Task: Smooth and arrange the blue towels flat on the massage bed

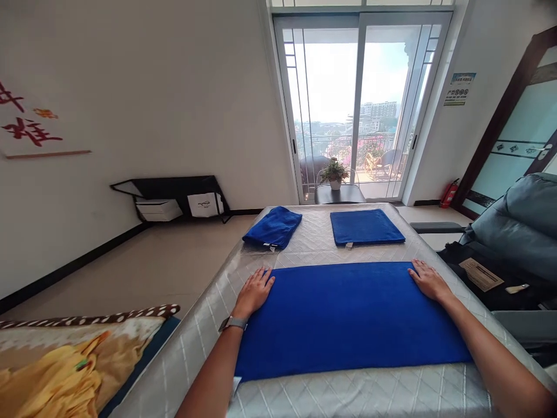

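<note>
A blue towel (348, 319) lies spread flat on the pale quilted mattress (369, 395). My left hand (255, 290) rests flat on its far left corner, fingers stretched forward; a watch sits on that wrist. At the far right corner, my right hand (429, 280) lies flat with fingers extended, touching the towel's edge. Beyond them, a folded blue towel (368, 226) forms a neat rectangle on the right. Another blue towel (274, 226) lies loosely folded on the left, its small white tag showing.
A chair (339, 194) with a potted plant (334, 171) stands past the mattress, before the glass sliding door (326, 87). At right is a dark grey recliner (517, 226). Yellow cloth (56, 377) lies at lower left. A black rack (174, 188) stands by the wall.
</note>
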### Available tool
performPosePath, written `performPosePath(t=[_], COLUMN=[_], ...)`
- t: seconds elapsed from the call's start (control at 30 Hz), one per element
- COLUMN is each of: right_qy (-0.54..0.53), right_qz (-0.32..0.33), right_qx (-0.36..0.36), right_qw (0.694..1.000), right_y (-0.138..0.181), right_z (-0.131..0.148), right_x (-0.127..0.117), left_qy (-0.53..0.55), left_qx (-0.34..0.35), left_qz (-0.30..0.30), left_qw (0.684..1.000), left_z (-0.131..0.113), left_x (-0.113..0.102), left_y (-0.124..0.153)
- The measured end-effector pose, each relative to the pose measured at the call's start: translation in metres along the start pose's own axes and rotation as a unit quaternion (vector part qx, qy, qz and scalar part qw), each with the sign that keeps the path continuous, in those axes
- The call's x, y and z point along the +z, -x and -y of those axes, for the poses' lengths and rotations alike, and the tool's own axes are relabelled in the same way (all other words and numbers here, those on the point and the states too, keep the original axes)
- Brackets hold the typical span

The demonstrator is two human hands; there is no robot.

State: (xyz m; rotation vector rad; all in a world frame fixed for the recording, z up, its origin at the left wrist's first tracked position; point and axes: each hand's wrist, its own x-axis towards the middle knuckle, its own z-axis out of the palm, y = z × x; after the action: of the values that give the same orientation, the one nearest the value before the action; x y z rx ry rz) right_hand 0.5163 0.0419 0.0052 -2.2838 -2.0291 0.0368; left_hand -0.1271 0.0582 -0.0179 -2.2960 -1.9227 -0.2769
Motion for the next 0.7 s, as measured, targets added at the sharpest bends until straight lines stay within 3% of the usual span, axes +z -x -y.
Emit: performPosePath(t=[0.17,0.27,0.37,0.57,0.7], right_qy=[0.072,0.102,0.058,-0.084,-0.139], right_qz=[0.004,-0.047,-0.071,-0.017,0.011], right_qx=[0.002,-0.033,-0.105,-0.302,-0.344], right_qw=[0.997,0.993,0.99,0.95,0.929], right_y=[-0.001,0.006,0.022,0.066,0.081], right_z=[0.017,0.06,0.136,0.312,0.389], right_x=[-0.017,-0.03,-0.033,-0.021,-0.012], left_qy=[0.015,0.012,0.008,0.01,0.008], left_qx=[-0.006,-0.001,0.001,0.004,0.021], left_qz=[-0.005,-0.009,-0.011,-0.022,-0.03], left_qw=[1.0,1.0,1.0,1.0,0.999], left_z=[-0.005,-0.006,-0.007,-0.008,-0.008], left_x=[-0.004,-0.005,-0.007,-0.01,-0.01], left_y=[0.001,0.002,0.003,0.003,0.004])
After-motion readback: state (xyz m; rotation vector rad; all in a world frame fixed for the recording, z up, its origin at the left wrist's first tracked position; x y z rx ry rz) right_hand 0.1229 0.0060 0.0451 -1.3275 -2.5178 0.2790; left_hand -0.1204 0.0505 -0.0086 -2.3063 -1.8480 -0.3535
